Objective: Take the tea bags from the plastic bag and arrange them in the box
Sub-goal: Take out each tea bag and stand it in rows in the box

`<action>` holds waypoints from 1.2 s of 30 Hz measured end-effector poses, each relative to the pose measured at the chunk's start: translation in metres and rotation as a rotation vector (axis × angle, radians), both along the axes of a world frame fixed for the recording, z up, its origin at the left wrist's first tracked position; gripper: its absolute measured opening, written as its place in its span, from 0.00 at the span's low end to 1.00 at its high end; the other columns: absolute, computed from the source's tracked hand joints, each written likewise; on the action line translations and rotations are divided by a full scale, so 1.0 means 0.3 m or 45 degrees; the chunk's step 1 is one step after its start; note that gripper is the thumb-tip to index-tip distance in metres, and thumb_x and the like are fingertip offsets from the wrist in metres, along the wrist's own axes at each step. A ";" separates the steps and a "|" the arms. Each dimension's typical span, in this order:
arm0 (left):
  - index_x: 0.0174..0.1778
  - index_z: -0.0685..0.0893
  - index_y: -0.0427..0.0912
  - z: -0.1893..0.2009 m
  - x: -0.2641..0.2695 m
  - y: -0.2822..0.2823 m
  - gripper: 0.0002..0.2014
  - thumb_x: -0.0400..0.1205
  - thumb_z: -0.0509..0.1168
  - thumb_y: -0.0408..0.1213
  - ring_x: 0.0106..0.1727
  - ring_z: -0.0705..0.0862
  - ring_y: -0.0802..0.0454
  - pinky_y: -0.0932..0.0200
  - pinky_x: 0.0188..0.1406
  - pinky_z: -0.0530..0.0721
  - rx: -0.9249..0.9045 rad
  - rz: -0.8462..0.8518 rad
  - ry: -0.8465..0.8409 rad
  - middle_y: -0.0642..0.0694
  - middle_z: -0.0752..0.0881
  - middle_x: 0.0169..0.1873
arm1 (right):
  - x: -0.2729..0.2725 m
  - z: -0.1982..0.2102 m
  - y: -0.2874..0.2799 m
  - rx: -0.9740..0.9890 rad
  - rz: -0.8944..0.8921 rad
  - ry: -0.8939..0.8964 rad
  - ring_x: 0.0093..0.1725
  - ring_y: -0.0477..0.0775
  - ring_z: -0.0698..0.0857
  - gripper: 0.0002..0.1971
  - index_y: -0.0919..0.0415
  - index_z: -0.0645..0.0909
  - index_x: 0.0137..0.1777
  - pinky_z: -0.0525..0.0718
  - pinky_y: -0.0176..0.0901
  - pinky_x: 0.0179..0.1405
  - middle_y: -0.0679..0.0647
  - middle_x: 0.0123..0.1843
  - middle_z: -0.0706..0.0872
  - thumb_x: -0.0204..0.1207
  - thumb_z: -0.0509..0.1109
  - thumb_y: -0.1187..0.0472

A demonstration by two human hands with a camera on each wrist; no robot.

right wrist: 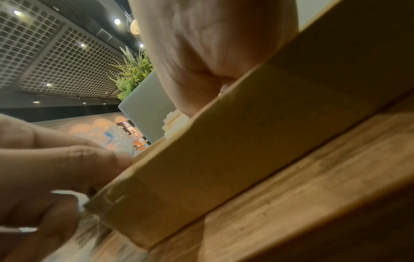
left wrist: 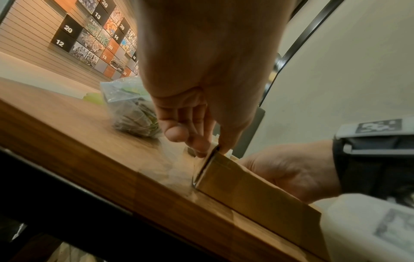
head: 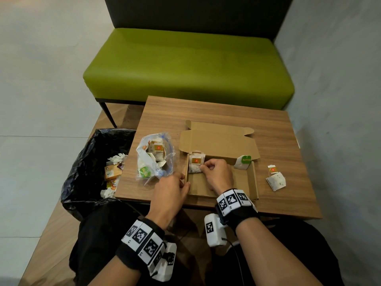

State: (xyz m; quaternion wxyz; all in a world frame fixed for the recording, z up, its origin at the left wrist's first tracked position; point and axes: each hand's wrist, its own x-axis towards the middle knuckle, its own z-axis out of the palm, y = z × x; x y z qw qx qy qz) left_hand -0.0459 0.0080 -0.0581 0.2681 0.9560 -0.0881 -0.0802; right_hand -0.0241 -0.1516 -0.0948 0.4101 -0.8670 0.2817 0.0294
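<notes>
From the head view, a shallow cardboard box is lying open on the wooden worktop, its lid flap folded back away from the person. The right hand is reaching inside the box, fingers curled, thumb and forefinger pinching the edge of a stack of tea bags that is standing in the far left corner. The left hand is resting at the box's left wall, thumb and fingers gripping its rim. A green-tagged tea bag is leaning in the far right corner. The plastic bag, with more tea bags showing through it, is lying just left of the box. One loose tea bag is lying on the worktop to the right of the box. A black-lined bin is standing on the floor at the left, and a green bench is sitting beyond the worktop.

From the left wrist view, the left hand's fingers are closing on the box wall from both sides, with the plastic bag behind them.

From the right wrist view, the box's near wall is filling the frame; the right hand is dipping behind it, so its fingertips are hidden here.
</notes>
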 end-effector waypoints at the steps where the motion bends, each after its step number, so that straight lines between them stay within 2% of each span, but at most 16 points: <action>1: 0.61 0.85 0.48 0.000 -0.001 0.002 0.14 0.83 0.67 0.48 0.44 0.89 0.55 0.54 0.48 0.89 0.002 -0.001 -0.004 0.52 0.91 0.44 | 0.000 0.001 0.001 -0.002 -0.003 0.000 0.39 0.55 0.89 0.06 0.46 0.87 0.40 0.90 0.55 0.42 0.46 0.38 0.90 0.75 0.76 0.47; 6: 0.62 0.85 0.48 -0.002 -0.003 0.010 0.17 0.82 0.67 0.52 0.43 0.89 0.56 0.55 0.48 0.89 -0.009 0.005 -0.019 0.52 0.91 0.42 | -0.013 0.001 -0.012 0.052 -0.020 0.040 0.39 0.55 0.89 0.09 0.49 0.88 0.37 0.92 0.57 0.42 0.46 0.38 0.90 0.74 0.77 0.45; 10: 0.60 0.86 0.48 0.004 -0.005 0.011 0.16 0.82 0.67 0.52 0.43 0.89 0.55 0.53 0.47 0.89 0.000 -0.003 -0.022 0.52 0.91 0.40 | -0.024 0.007 -0.006 -0.023 0.042 0.019 0.45 0.52 0.88 0.08 0.48 0.91 0.43 0.86 0.46 0.43 0.46 0.43 0.91 0.76 0.75 0.47; 15: 0.59 0.86 0.47 0.019 -0.013 0.011 0.15 0.83 0.66 0.51 0.42 0.90 0.54 0.53 0.47 0.89 0.021 0.002 -0.062 0.50 0.92 0.39 | -0.045 0.047 -0.028 -0.009 0.084 -0.015 0.47 0.50 0.87 0.07 0.49 0.90 0.44 0.87 0.48 0.47 0.46 0.43 0.91 0.78 0.73 0.50; 18: 0.56 0.86 0.47 0.036 -0.017 0.006 0.13 0.83 0.65 0.51 0.37 0.87 0.57 0.57 0.42 0.87 0.014 0.010 -0.106 0.52 0.89 0.35 | -0.075 0.115 -0.076 0.037 0.112 -0.102 0.40 0.45 0.87 0.06 0.49 0.90 0.45 0.87 0.45 0.39 0.43 0.39 0.89 0.79 0.73 0.51; 20: 0.52 0.85 0.49 0.049 -0.020 -0.001 0.11 0.83 0.65 0.51 0.34 0.85 0.57 0.56 0.38 0.86 0.003 0.003 -0.129 0.54 0.86 0.32 | -0.104 0.180 -0.124 0.066 0.082 -0.202 0.36 0.45 0.87 0.05 0.50 0.90 0.45 0.85 0.41 0.34 0.44 0.36 0.89 0.78 0.73 0.53; 22: 0.50 0.85 0.50 0.063 -0.025 -0.016 0.09 0.83 0.65 0.50 0.31 0.83 0.60 0.58 0.32 0.84 -0.021 -0.018 -0.153 0.56 0.83 0.28 | -0.135 0.233 -0.191 0.046 -0.019 -0.274 0.36 0.44 0.87 0.04 0.49 0.89 0.45 0.86 0.40 0.35 0.44 0.37 0.89 0.78 0.74 0.53; 24: 0.49 0.85 0.51 0.079 -0.031 -0.032 0.07 0.83 0.65 0.49 0.29 0.80 0.63 0.65 0.28 0.77 -0.039 -0.050 -0.179 0.56 0.82 0.28 | -0.163 0.260 -0.278 -0.092 -0.173 -0.288 0.39 0.40 0.85 0.02 0.48 0.88 0.46 0.83 0.37 0.35 0.43 0.40 0.88 0.79 0.73 0.55; 25: 0.49 0.86 0.51 0.085 -0.032 -0.038 0.07 0.83 0.66 0.49 0.29 0.80 0.64 0.66 0.28 0.76 -0.052 -0.067 -0.192 0.57 0.82 0.28 | -0.175 0.261 -0.331 -0.195 -0.269 -0.246 0.39 0.40 0.84 0.02 0.48 0.87 0.47 0.81 0.37 0.34 0.45 0.42 0.88 0.79 0.73 0.55; 26: 0.49 0.86 0.50 0.090 -0.034 -0.045 0.08 0.83 0.66 0.48 0.29 0.80 0.63 0.65 0.28 0.75 -0.070 -0.078 -0.197 0.57 0.82 0.28 | -0.185 0.247 -0.391 -0.289 -0.365 -0.175 0.41 0.44 0.85 0.02 0.49 0.87 0.47 0.83 0.40 0.35 0.47 0.44 0.89 0.79 0.72 0.56; 27: 0.48 0.87 0.50 0.095 -0.035 -0.051 0.08 0.83 0.66 0.48 0.29 0.80 0.63 0.64 0.28 0.76 -0.089 -0.083 -0.191 0.56 0.83 0.27 | -0.193 0.222 -0.451 -0.365 -0.428 -0.086 0.44 0.51 0.87 0.03 0.51 0.88 0.48 0.86 0.45 0.40 0.52 0.47 0.90 0.78 0.73 0.57; 29: 0.48 0.87 0.49 0.102 -0.039 -0.062 0.07 0.83 0.67 0.47 0.28 0.80 0.62 0.65 0.27 0.74 -0.115 -0.098 -0.166 0.55 0.82 0.26 | -0.207 0.168 -0.541 -0.428 -0.414 0.140 0.51 0.63 0.87 0.05 0.57 0.88 0.48 0.87 0.54 0.51 0.59 0.52 0.90 0.76 0.73 0.58; 30: 0.48 0.87 0.49 0.104 -0.042 -0.065 0.07 0.83 0.66 0.47 0.27 0.79 0.62 0.65 0.27 0.74 -0.118 -0.111 -0.153 0.55 0.82 0.25 | -0.216 0.137 -0.571 -0.429 -0.357 0.265 0.52 0.65 0.87 0.06 0.58 0.89 0.47 0.87 0.56 0.53 0.61 0.52 0.89 0.74 0.74 0.57; 33: 0.48 0.87 0.49 0.102 -0.047 -0.075 0.08 0.82 0.66 0.48 0.29 0.81 0.60 0.57 0.32 0.83 -0.129 -0.138 -0.110 0.56 0.82 0.24 | -0.243 0.097 -0.577 -0.484 -0.210 0.437 0.51 0.63 0.87 0.13 0.56 0.90 0.49 0.86 0.49 0.49 0.59 0.52 0.90 0.69 0.79 0.49; 36: 0.47 0.87 0.49 0.097 -0.043 -0.080 0.08 0.82 0.67 0.47 0.27 0.80 0.62 0.57 0.31 0.82 -0.152 -0.145 -0.093 0.56 0.81 0.22 | -0.251 0.100 -0.566 -0.475 -0.237 0.415 0.51 0.63 0.87 0.10 0.58 0.89 0.46 0.79 0.45 0.43 0.60 0.50 0.89 0.72 0.79 0.52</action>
